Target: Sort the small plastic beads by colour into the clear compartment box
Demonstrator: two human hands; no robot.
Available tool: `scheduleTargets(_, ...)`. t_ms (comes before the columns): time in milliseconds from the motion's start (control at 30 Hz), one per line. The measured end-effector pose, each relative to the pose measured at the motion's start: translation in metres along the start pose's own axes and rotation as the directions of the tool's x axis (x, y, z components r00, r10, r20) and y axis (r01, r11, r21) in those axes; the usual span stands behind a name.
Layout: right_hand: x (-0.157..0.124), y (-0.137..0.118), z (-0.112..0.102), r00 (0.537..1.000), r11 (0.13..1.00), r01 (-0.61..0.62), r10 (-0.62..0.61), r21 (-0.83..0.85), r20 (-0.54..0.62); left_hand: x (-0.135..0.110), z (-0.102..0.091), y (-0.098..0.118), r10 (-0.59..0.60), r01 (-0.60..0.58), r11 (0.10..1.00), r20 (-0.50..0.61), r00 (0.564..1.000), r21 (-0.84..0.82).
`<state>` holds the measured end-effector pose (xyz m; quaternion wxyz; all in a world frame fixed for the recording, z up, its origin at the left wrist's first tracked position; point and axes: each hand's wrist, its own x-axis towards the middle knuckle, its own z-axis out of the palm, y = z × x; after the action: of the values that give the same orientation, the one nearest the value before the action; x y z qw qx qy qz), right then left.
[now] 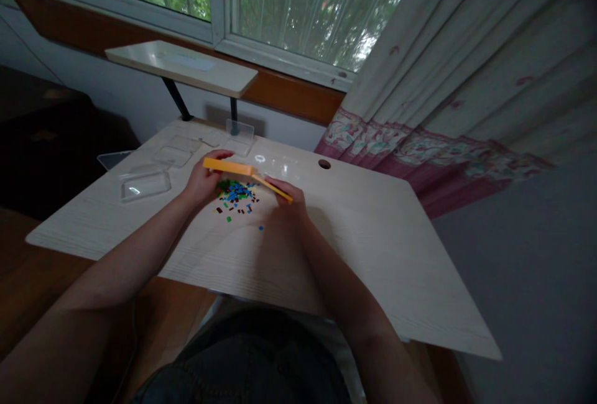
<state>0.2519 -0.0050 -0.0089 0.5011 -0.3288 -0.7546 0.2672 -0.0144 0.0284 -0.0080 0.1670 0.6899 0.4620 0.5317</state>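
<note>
An orange hinged box [228,166] hangs in the air over the table, its lid [275,189] swung out to the right. Gripped around the box's left end is my left hand [203,179], fingers closed. My right hand [293,197] holds the lid side, thumb and fingers closed on it. Beneath lies a loose pile of small blue, green, brown and yellow building bricks [237,191]. A few bricks lie apart toward me, among them a green one [229,219] and a blue one [260,228]. What is inside the box cannot be seen.
Several clear plastic boxes [146,186] and lids stand on the left of the pale wooden table [373,255], with an open clear box [239,138] near the back. A raised shelf [186,68] is behind. A round hole [324,164] and a curtain [420,81] are to the right.
</note>
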Motion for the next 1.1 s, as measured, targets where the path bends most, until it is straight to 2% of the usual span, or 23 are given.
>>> scheduleTargets(67,0.006,-0.003,-0.001,0.99,0.997,-0.073,0.068,-0.036,-0.125,-0.001,0.001,0.008,-0.012,0.012,1.0,-0.012,1.0,-0.009)
scheduleTargets(133,0.013,-0.007,-0.003,0.961,0.988,-0.153,0.142,-0.028,-0.237,-0.001,0.0,0.017,-0.045,0.046,0.999,-0.011,0.999,0.028)
scheduleTargets(233,0.025,-0.021,-0.01,0.917,0.973,-0.229,0.214,-0.006,-0.335,0.0,0.001,0.034,-0.094,0.093,0.996,0.06,0.994,0.011)
scheduleTargets(300,0.032,-0.037,-0.015,0.909,0.969,-0.241,0.208,-0.048,-0.36,0.001,0.004,0.047,-0.107,0.114,0.991,0.1,0.989,-0.069)
scheduleTargets(400,0.041,-0.067,-0.021,0.925,0.967,-0.215,0.157,-0.136,-0.346,0.0,0.013,0.065,-0.126,0.142,0.97,0.09,0.988,-0.2)
scheduleTargets(467,0.048,-0.081,-0.024,0.955,0.97,-0.18,0.131,-0.166,-0.267,0.0,0.019,0.074,-0.154,0.174,0.936,0.089,0.984,-0.307)
scheduleTargets(533,0.058,-0.084,-0.028,0.967,0.968,-0.185,0.148,-0.171,-0.206,0.002,0.023,0.078,-0.23,0.263,0.871,0.128,0.965,-0.414)
scheduleTargets(600,0.069,-0.075,-0.035,0.964,0.965,-0.211,0.178,-0.158,-0.196,0.007,0.025,0.077,-0.371,0.42,0.766,0.198,0.907,-0.487)
scheduleTargets(633,0.075,-0.067,-0.039,0.957,0.962,-0.23,0.197,-0.143,-0.214,0.012,0.026,0.075,-0.453,0.51,0.695,0.243,0.858,-0.507)
scheduleTargets(700,0.084,-0.049,-0.045,0.923,0.951,-0.298,0.263,-0.088,-0.279,0.024,0.026,0.069,-0.603,0.679,0.521,0.34,0.722,-0.518)
scheduleTargets(767,0.089,-0.033,-0.05,0.862,0.909,-0.416,0.403,0.025,-0.306,0.037,0.029,0.062,-0.681,0.797,0.334,0.456,0.573,-0.503)
scheduleTargets(800,0.088,-0.028,-0.051,0.833,0.879,-0.464,0.475,0.109,-0.283,0.043,0.031,0.06,-0.699,0.82,0.295,0.475,0.535,-0.49)
scheduleTargets(867,0.083,-0.021,-0.052,0.786,0.808,-0.504,0.575,0.304,-0.226,0.054,0.037,0.055,-0.716,0.843,0.256,0.493,0.494,-0.473)
scheduleTargets(967,0.071,-0.018,-0.053,0.729,0.715,-0.495,0.651,0.494,-0.211,0.064,0.049,0.052,-0.733,0.859,0.234,0.497,0.464,-0.455)
scheduleTargets(1100,0.059,-0.009,-0.059,0.662,0.634,-0.502,0.72,0.588,-0.21,0.072,0.067,0.05,-0.746,0.863,0.263,0.476,0.465,-0.431)
